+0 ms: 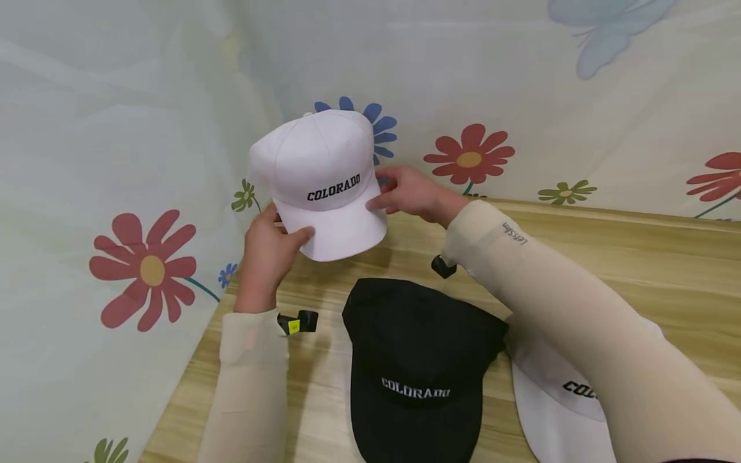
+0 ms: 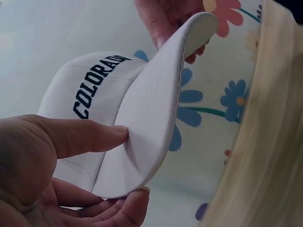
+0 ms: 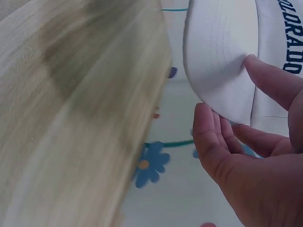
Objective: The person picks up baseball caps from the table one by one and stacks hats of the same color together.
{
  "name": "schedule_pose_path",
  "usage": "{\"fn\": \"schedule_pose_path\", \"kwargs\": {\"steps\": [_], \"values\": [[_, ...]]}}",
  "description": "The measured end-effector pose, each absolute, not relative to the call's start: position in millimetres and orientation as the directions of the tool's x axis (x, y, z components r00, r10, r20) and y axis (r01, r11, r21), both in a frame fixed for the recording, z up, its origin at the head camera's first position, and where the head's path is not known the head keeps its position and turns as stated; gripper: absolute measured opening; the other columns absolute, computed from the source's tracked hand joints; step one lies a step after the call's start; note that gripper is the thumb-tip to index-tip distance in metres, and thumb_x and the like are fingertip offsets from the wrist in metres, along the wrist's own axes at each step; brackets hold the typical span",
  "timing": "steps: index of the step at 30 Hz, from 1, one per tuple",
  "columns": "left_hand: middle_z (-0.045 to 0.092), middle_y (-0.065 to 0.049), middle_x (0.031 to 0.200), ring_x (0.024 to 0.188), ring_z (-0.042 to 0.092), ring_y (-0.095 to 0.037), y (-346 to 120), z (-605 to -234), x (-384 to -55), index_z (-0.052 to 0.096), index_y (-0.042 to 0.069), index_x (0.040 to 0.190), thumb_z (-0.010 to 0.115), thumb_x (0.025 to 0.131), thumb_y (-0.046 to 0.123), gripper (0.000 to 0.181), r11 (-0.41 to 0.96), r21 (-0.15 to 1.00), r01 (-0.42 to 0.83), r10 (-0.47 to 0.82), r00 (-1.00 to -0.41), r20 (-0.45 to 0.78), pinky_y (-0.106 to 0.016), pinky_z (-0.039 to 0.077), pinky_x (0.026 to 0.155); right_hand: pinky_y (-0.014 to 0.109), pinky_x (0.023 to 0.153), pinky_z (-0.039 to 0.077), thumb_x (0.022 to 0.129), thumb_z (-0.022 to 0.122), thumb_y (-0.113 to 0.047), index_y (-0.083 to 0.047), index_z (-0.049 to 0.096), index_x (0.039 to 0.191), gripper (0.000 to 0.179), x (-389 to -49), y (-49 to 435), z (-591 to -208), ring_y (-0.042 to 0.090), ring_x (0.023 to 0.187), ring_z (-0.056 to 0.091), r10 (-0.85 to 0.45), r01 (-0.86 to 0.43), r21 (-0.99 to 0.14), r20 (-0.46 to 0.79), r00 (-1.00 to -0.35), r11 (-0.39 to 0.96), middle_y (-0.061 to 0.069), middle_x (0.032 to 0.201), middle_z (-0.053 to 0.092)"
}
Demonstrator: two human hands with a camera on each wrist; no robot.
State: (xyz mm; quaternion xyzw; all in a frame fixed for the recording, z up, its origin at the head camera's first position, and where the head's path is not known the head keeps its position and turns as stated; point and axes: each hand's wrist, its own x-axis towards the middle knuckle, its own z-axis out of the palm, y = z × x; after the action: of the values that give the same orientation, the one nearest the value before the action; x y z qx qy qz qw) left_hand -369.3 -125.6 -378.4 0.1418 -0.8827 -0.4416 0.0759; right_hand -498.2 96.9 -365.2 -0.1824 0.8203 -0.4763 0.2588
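Both hands hold a white baseball cap (image 1: 321, 157) with dark COLORADO lettering, raised over the far left of the table with its brim towards me. My left hand (image 1: 269, 247) pinches the left side of the brim, thumb on top and fingers beneath, as the left wrist view shows. At the opposite side, my right hand (image 1: 413, 193) grips the brim's edge. In the right wrist view its thumb lies on top near the crown seam, and the fingers (image 3: 206, 132) curl at the brim's underside.
A black COLORADO cap (image 1: 422, 341) lies on the wooden table (image 1: 324, 399) nearer to me. To its right, a second white cap (image 1: 556, 399) is partly hidden under the right forearm. A flower-patterned cloth (image 1: 405, 71) backs the table and hangs along its left edge.
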Motion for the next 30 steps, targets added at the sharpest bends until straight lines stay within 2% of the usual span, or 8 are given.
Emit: {"fn": "schedule_pose_path", "kwargs": {"steps": [6,13,18,30], "values": [[0.05,-0.016,0.134,0.106,0.064,-0.03,-115,-370,-373,0.05,0.006,0.135,0.072,0.087,0.017,0.054,0.591,0.796,-0.129,-0.276,-0.96,0.05,-0.042,0.056,0.078,0.041,0.089,0.055,0.086,0.075,-0.025,-0.021,0.046,0.144,0.065,-496,113,-355,0.026,0.108,0.059,-0.506,-0.081,-0.854,-0.225,-0.832,0.514,0.012,0.121,0.058],[0.041,-0.02,0.136,0.109,0.063,-0.032,-102,-365,-378,0.047,0.004,0.139,0.071,0.088,0.019,0.059,0.6,0.796,-0.083,-0.252,-0.963,0.09,-0.042,0.057,0.081,0.038,0.085,0.056,0.086,0.074,-0.03,-0.018,0.049,0.143,0.064,-488,130,-348,0.023,0.103,0.062,-0.447,-0.202,-0.787,-0.103,-0.888,0.582,0.009,0.118,0.062],[0.042,-0.018,0.133,0.109,0.061,-0.03,-92,-359,-379,0.043,0.007,0.143,0.072,0.087,0.019,0.064,0.579,0.814,-0.044,-0.241,-0.963,0.118,-0.041,0.057,0.081,0.038,0.085,0.056,0.086,0.075,-0.028,-0.016,0.049,0.143,0.064,-482,144,-343,0.023,0.106,0.062,-0.416,-0.232,-0.788,-0.034,-0.909,0.57,0.01,0.12,0.064],[0.034,-0.015,0.146,0.11,0.058,-0.025,-62,-345,-375,0.037,0.009,0.149,0.073,0.086,0.017,0.073,0.542,0.839,0.048,-0.175,-0.97,0.168,-0.038,0.056,0.084,0.039,0.084,0.053,0.086,0.073,-0.033,-0.016,0.05,0.142,0.064,-463,180,-322,0.022,0.104,0.064,-0.329,-0.288,-0.693,0.078,-0.941,0.661,0.009,0.119,0.067]]}}
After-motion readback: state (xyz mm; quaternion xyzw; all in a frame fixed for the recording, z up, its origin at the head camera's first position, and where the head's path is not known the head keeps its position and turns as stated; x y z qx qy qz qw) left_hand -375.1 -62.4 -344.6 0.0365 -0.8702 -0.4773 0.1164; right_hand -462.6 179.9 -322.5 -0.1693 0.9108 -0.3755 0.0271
